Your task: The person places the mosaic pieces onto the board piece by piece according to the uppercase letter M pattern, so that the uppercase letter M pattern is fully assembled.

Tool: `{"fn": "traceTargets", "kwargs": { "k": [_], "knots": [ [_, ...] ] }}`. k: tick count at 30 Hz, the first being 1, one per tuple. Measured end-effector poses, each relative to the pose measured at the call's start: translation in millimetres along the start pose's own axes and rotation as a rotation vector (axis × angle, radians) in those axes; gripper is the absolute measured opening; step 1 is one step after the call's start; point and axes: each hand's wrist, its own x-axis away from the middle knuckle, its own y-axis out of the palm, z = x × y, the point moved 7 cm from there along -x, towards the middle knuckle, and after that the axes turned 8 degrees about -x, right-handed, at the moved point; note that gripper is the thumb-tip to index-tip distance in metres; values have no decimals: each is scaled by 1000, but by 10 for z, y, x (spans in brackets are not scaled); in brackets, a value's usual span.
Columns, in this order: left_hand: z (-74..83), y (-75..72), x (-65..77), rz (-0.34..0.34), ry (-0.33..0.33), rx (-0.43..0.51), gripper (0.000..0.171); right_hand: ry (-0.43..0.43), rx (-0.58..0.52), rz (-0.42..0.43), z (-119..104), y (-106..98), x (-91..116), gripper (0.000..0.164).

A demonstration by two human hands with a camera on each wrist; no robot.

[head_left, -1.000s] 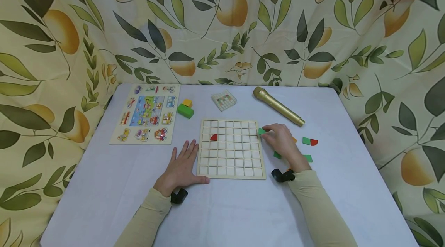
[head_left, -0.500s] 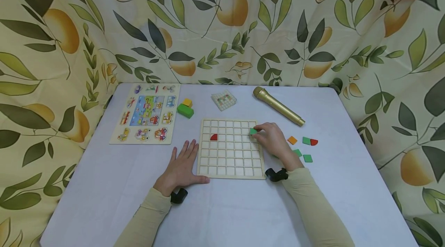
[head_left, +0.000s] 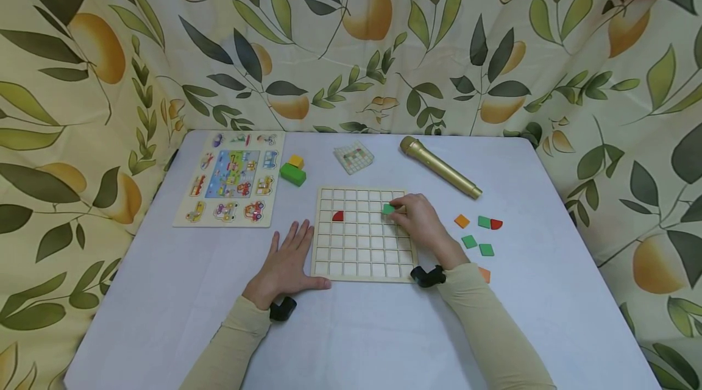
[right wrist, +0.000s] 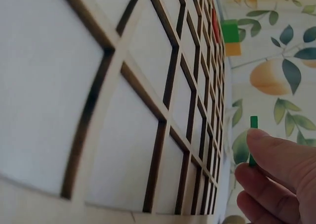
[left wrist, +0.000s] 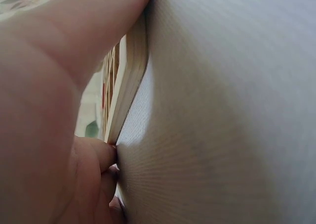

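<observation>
My right hand (head_left: pixel 422 222) pinches a small green square tile (head_left: pixel 388 209) between thumb and fingers, over the right part of a wooden grid board (head_left: pixel 364 278). In the right wrist view the green tile (right wrist: pixel 254 121) shows edge-on, above the board's cells. A red quarter-round tile (head_left: pixel 337 216) sits in a cell at the board's upper left. My left hand (head_left: pixel 285 265) lies flat with spread fingers on the table along the board's left edge, its thumb at the lower left corner. The left wrist view shows that hand (left wrist: pixel 44 85) against the board's side (left wrist: pixel 131 70).
Right of the board lie loose tiles: an orange square (head_left: pixel 462 220), a red quarter-round (head_left: pixel 496 225) and several green ones (head_left: pixel 486 250). Behind the board are a patterned grid card (head_left: pixel 353 158) and a gold microphone (head_left: pixel 439 167). A vehicle puzzle (head_left: pixel 222 213) and a green block (head_left: pixel 293 175) stand left.
My right hand has moved left from the board's right edge to above its right cells, carrying the green tile. Loose tiles it covered now show. The left hand has stayed put.
</observation>
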Motion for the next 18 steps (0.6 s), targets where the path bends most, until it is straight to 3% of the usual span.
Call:
{"fn": "traceTargets", "kwargs": {
  "k": [18],
  "knots": [
    [-14, 16, -16, -2, -2, -1, 127, -55, -17, -44, -121, 197, -93, 28]
  ]
}}
